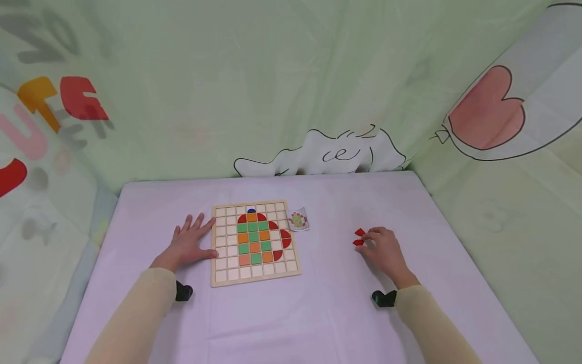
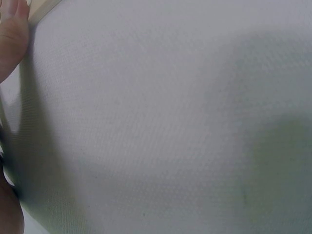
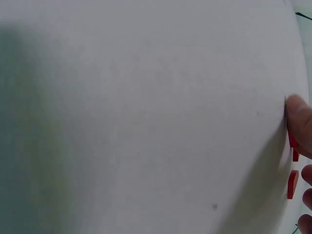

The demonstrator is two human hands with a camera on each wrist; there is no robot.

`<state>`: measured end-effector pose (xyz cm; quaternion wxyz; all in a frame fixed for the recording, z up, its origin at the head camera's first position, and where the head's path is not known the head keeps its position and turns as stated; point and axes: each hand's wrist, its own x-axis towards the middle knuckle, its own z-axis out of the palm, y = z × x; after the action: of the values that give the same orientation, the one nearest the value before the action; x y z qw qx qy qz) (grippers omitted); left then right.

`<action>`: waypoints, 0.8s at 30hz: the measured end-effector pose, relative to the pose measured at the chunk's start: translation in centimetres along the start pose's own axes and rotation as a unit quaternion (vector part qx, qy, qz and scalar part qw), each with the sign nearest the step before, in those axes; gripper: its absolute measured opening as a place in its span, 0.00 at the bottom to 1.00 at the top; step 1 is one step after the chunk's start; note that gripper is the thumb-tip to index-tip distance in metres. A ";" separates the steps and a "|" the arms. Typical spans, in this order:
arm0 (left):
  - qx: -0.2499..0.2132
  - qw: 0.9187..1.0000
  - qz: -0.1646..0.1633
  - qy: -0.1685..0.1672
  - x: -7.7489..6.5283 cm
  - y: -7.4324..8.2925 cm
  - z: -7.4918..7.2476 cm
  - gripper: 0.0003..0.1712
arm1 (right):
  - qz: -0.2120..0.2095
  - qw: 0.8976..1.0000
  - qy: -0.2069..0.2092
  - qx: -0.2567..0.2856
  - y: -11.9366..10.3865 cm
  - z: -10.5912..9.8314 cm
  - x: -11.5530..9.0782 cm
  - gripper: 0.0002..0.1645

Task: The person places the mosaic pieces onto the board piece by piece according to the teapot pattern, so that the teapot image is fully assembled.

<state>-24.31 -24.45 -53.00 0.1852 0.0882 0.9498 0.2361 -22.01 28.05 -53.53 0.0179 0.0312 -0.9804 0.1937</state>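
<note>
A square wooden grid board [image 1: 221, 277] lies on the table, partly filled with green, orange and red pieces and a blue one at the top. My left hand [image 1: 187, 243] rests flat at its left side, fingers spread, with thumb and index fingertip at the frame. In the left wrist view its thumb [image 2: 12, 41] sits by the board's corner. Right of the board, my right hand [image 1: 384, 251] pinches a small red piece [image 1: 358, 242] between curled thumb and fingers. Another red piece [image 1: 360, 232] is close beside its fingertips. The right thumb [image 3: 300, 124] partly covers red pieces in the right wrist view.
A small picture card [image 1: 298, 219] showing a coloured pattern lies against the board's right edge. A pale cloth [image 1: 273, 323] covers the table. Printed fabric walls [image 1: 204, 101] rise behind it and at both sides.
</note>
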 end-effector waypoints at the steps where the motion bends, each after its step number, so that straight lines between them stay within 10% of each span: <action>1: 0.000 1.000 0.000 0.000 0.0 0.0 0.0 0.61 | -0.005 1.000 0.003 -0.004 -0.1 0.1 0.0 0.15; 11: -0.002 1.000 -0.003 -0.001 -0.4 0.1 0.0 0.61 | -0.108 0.994 -0.002 0.010 -0.9 0.9 0.4 0.14; 24: 0.004 1.000 -0.002 0.001 -0.3 0.3 -0.2 0.60 | -0.103 0.994 -0.012 0.038 -1.7 1.3 0.5 0.12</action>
<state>-24.09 -24.40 -52.58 0.1843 0.0866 0.9512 0.2318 -22.41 25.96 -54.11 0.0251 0.1352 -0.9639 0.2278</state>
